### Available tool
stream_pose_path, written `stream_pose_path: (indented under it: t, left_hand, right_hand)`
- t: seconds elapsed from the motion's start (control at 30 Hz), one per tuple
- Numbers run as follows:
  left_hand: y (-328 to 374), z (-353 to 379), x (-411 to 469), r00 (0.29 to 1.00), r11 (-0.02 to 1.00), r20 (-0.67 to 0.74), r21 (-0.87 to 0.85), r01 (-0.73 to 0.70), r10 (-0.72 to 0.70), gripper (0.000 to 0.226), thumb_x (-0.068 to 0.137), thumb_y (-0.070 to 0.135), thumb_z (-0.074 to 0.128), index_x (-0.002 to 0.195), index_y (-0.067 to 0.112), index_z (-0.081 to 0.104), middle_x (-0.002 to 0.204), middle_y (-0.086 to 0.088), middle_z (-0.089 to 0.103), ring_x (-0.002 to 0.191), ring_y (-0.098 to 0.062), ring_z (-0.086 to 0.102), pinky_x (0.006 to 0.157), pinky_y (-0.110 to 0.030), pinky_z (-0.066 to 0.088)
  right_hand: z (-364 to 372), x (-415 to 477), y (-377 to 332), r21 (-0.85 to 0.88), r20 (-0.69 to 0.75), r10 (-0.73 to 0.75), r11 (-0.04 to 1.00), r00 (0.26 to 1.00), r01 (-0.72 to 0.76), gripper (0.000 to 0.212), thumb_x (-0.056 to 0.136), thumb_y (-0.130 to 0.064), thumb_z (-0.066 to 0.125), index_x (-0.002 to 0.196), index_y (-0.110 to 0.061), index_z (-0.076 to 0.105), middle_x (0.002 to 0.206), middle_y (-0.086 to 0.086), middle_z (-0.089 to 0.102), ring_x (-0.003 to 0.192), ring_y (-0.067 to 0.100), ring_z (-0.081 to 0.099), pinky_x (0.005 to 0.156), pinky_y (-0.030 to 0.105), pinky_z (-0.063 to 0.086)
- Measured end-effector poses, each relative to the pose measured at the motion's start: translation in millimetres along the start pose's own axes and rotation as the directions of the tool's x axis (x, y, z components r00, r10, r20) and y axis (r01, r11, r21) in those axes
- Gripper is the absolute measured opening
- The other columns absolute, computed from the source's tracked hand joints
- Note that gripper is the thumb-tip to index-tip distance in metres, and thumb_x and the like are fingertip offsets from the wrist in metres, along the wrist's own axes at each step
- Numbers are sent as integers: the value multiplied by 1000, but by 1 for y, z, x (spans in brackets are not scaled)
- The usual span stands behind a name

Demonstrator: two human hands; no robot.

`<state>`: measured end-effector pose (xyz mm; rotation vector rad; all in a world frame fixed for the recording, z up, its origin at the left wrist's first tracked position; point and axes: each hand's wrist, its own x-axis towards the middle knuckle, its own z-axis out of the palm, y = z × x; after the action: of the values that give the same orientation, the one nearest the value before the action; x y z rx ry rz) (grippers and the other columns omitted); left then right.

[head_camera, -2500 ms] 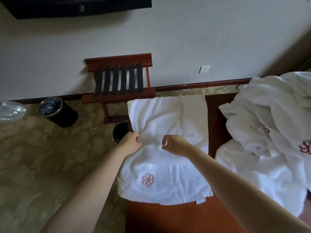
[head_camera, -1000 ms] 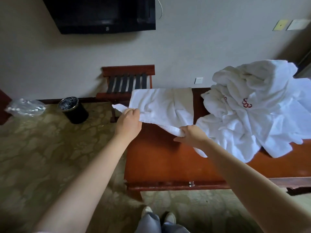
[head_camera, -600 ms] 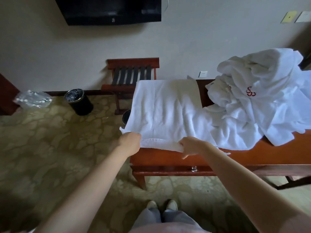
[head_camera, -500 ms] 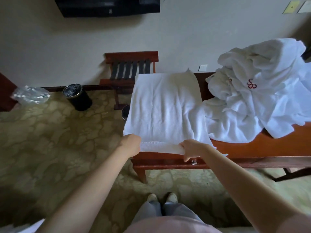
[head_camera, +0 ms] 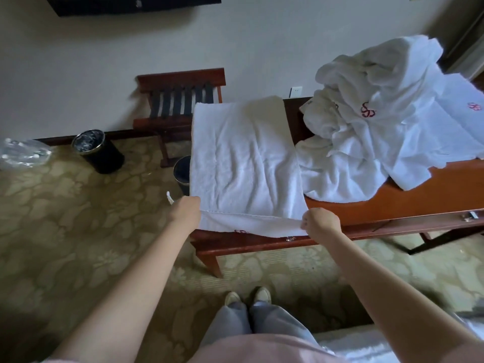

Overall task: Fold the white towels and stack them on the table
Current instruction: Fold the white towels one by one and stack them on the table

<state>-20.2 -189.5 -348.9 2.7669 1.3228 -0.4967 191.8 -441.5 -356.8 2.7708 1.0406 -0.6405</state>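
A white towel (head_camera: 243, 158) lies spread over the left end of the red-brown wooden table (head_camera: 392, 208), its near edge hanging over the front rim with a red emblem showing. My left hand (head_camera: 186, 210) grips the near left corner. My right hand (head_camera: 318, 222) pinches the near right corner. Both hold the near edge taut just in front of the table. A crumpled heap of white towels (head_camera: 372, 116) with red emblems fills the table's right part, touching the spread towel's right side.
A wooden luggage rack (head_camera: 180, 100) stands against the wall behind the table's left end. One black bin (head_camera: 98, 150) sits on the patterned carpet, another bin (head_camera: 183, 171) is half hidden by the towel. A clear plastic bag (head_camera: 22, 153) lies far left. My shoes (head_camera: 247, 296) are below.
The towel went from half-gathered on the table to spread flat. My hands pulled its near edge back over the table's front rim and moved apart to its corners. I stepped back.
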Motion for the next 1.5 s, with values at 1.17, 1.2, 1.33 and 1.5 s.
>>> stream_pose_path:
  t: [1.17, 1.2, 1.33, 1.5]
  left_hand:
    - [-18, -220, 334, 870, 886, -468, -455, -88, -154, 23, 95, 9, 46, 74, 3, 57, 76, -11, 56, 71, -26, 55, 59, -35, 49]
    - [-15, -215, 344, 885, 891, -440, -449, -69, -153, 22, 95, 11, 47, 77, 4, 58, 77, -10, 57, 72, -25, 57, 62, -35, 52]
    - [-6, -181, 379, 959, 927, -259, -376, 9, -114, 17, 96, 13, 47, 90, 7, 61, 87, -9, 60, 80, -26, 59, 66, -32, 52]
    - [12, -136, 409, 998, 968, 29, -245, -46, 55, 19, 94, 15, 46, 81, 10, 59, 89, -9, 59, 83, -26, 57, 65, -28, 44]
  right_hand:
    - [-282, 312, -84, 567, -569, 205, 799, 796, 199, 20, 95, -20, 54, 95, -3, 63, 95, 15, 66, 87, 32, 57, 64, 32, 34]
    - [-278, 323, -85, 559, -546, 190, 808, 816, 186, 20, 95, -20, 54, 95, -2, 63, 95, 15, 65, 90, 33, 58, 64, 31, 34]
    - [-249, 363, -88, 546, -428, 135, 827, 893, 137, 18, 95, -17, 52, 101, -6, 65, 101, 12, 65, 93, 30, 59, 65, 28, 36]
    - [-200, 400, -89, 379, -175, -9, 922, 985, 76, 15, 92, -13, 49, 100, -12, 62, 109, 6, 62, 91, 23, 53, 70, 32, 46]
